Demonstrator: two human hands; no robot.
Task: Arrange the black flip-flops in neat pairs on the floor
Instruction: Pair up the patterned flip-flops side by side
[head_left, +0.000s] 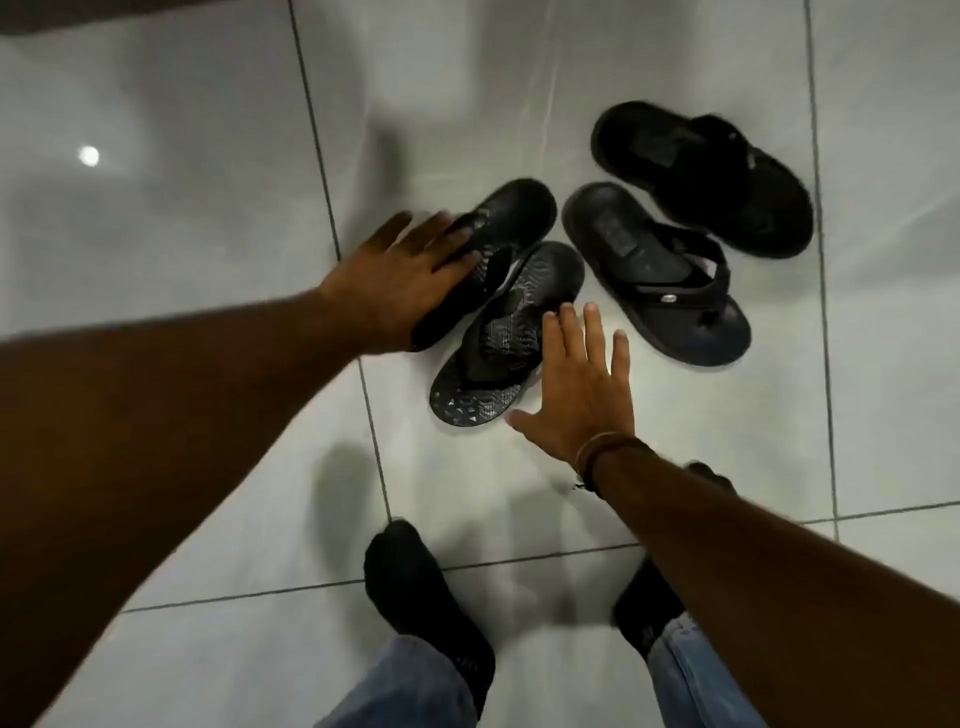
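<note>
— Now, where are the four black flip-flops seen?

— On the pale tiled floor (675, 441), clustered ahead of two socked feet. The two patterned flip-flops (506, 332) overlap; the two plain flip-flops (660, 270) lie right of them, apart.

— And the hands?

— The left hand (400, 280) is laid flat, fingers spread, on the upper patterned one; nothing is gripped. The right hand (576, 384) is held open just beside the lower one, fingertips at its edge.

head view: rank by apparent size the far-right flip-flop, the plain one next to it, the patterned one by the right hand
1. Far-right flip-flop and plain flip-flop: look about alike, and distance from the camera differs, so no ranking between them.
2. Patterned flip-flop: looks slightly smaller, though the right hand hides part of its edge.
</note>
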